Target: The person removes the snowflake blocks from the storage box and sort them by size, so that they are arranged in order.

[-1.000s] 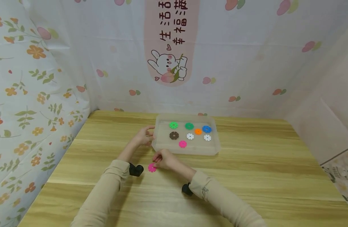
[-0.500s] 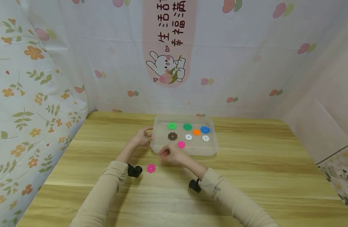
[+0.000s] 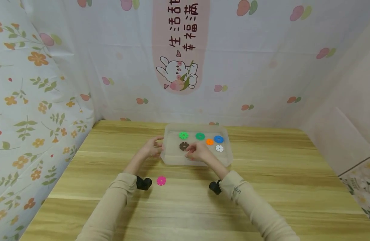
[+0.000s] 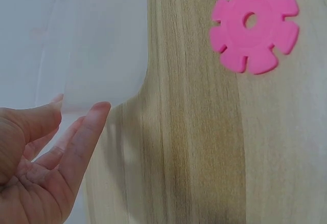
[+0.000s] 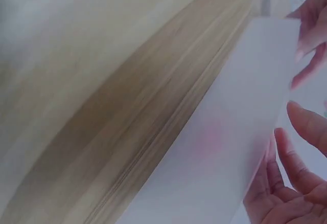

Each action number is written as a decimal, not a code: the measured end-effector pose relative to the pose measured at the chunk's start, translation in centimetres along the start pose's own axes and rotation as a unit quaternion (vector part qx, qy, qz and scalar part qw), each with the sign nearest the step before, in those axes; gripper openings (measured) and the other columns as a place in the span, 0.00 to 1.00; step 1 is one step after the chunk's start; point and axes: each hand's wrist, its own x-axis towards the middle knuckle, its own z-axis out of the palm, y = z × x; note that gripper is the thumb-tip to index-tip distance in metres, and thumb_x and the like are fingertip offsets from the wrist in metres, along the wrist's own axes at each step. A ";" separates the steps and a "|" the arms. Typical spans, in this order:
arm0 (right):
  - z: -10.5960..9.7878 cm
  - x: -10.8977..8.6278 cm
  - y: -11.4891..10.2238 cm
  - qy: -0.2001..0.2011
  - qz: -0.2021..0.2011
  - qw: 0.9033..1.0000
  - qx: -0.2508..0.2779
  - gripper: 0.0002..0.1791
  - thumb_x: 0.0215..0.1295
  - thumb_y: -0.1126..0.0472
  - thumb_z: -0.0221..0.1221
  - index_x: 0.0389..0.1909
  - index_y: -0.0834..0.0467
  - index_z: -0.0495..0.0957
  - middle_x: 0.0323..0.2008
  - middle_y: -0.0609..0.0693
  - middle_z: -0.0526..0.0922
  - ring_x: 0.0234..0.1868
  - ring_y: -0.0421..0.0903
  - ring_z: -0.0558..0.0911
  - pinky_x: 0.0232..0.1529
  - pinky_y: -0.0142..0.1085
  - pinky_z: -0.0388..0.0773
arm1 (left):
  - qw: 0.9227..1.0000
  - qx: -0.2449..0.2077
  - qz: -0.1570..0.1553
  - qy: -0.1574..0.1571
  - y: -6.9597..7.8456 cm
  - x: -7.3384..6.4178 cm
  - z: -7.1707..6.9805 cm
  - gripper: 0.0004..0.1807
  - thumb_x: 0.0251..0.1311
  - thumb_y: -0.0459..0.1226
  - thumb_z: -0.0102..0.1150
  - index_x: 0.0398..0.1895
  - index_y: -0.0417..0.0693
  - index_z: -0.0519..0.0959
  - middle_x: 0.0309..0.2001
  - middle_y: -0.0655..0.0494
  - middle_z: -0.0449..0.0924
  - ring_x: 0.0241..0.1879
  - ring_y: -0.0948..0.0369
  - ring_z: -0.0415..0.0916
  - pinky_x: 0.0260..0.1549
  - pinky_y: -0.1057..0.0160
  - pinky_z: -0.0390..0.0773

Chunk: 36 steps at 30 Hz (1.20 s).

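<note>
A shallow translucent plastic box (image 3: 197, 128) sits near the back of the table. My left hand (image 3: 150, 149) holds its left end, thumb at the rim and fingers outside the wall. Over the box's front part is my right hand (image 3: 200, 152); in the right wrist view its thumb and index finger stand apart with nothing visible between them. Under it a bit of pink (image 3: 193, 159) shows; one white disc spot is covered. A pink notched plastic disc (image 3: 159, 181) lies flat on the table in front of the box.
Inside the box lie notched discs: light green (image 3: 180, 135), brown (image 3: 181, 146), dark green (image 3: 197, 136), orange (image 3: 208, 142), blue (image 3: 216, 139) and white (image 3: 217, 148). A printed curtain (image 3: 248, 73) hangs behind the wooden table (image 3: 278, 180).
My right hand has let go of the pink disc on the table and moved right and away, over the box. The left hand stays at the box's left end.
</note>
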 end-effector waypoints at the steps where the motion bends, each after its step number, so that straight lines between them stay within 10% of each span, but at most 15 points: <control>1: -0.2 0.2 0.2 0.003 0.010 1.000 0.000 0.13 0.54 0.65 0.64 0.40 0.65 0.79 0.31 0.54 0.79 0.28 0.42 0.76 0.29 0.28 0.79 | 1.000 -0.001 0.000 0.001 0.0 0.0 0.0 0.31 0.62 0.26 0.48 0.68 0.39 0.53 0.57 0.29 0.65 0.52 0.42 0.72 0.33 0.58 0.83; 12: -0.8 1.0 1.6 0.016 0.046 0.997 -0.067 0.18 0.53 0.65 0.65 0.45 0.66 0.75 0.42 0.58 0.77 0.42 0.50 0.76 0.46 0.38 0.77 | 1.000 -0.004 -0.006 0.009 0.1 0.1 0.1 0.31 0.62 0.26 0.49 0.68 0.41 0.54 0.57 0.30 0.66 0.46 0.49 0.75 0.30 0.62 0.82; 24: 0.3 1.6 2.4 0.028 0.029 0.988 -0.150 0.15 0.48 0.64 0.68 0.35 0.66 0.76 0.37 0.56 0.79 0.36 0.47 0.76 0.38 0.34 0.78 | 1.000 -0.010 -0.012 0.009 0.1 -0.1 0.3 0.31 0.62 0.26 0.49 0.68 0.42 0.54 0.56 0.30 0.67 0.49 0.43 0.75 0.31 0.61 0.83; 36: 0.5 1.5 2.0 0.036 0.023 0.991 -0.125 0.16 0.46 0.69 0.68 0.35 0.65 0.74 0.32 0.55 0.76 0.32 0.46 0.73 0.32 0.31 0.76 | 1.000 -0.011 -0.005 0.008 0.1 -0.1 0.3 0.32 0.62 0.25 0.48 0.68 0.39 0.53 0.57 0.29 0.66 0.51 0.43 0.73 0.32 0.59 0.83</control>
